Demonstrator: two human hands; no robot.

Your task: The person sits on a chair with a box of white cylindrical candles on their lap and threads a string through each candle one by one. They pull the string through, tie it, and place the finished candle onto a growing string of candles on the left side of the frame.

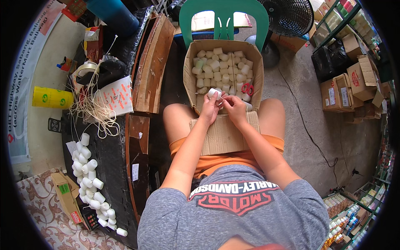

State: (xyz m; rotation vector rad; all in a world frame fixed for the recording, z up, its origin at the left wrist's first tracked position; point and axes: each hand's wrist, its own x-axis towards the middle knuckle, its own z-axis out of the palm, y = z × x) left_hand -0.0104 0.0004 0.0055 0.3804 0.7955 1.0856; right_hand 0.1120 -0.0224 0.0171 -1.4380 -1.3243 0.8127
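Observation:
My left hand (210,106) holds a short white candle (214,93) between thumb and fingers, above the near edge of an open cardboard box (194,98). Fingertips of my right hand (233,106) meet at the candle's end, close to my left fingers; they seem to pinch its thin wick, though this is too small to tell for certain. Many short white candles (225,78) fill the box, a few tinted greenish. Red-handled scissors (247,89) lie on them at the right side. A cardboard flap (223,134) rests over my lap.
On the black-covered table (109,162) at left lie a pile of white candles (90,175), a tangle of pale string (97,115) and a tape dispenser (107,70). A green plastic chair (184,18) and a black fan (286,15) stand beyond the box. Cardboard boxes (337,93) are stacked at right.

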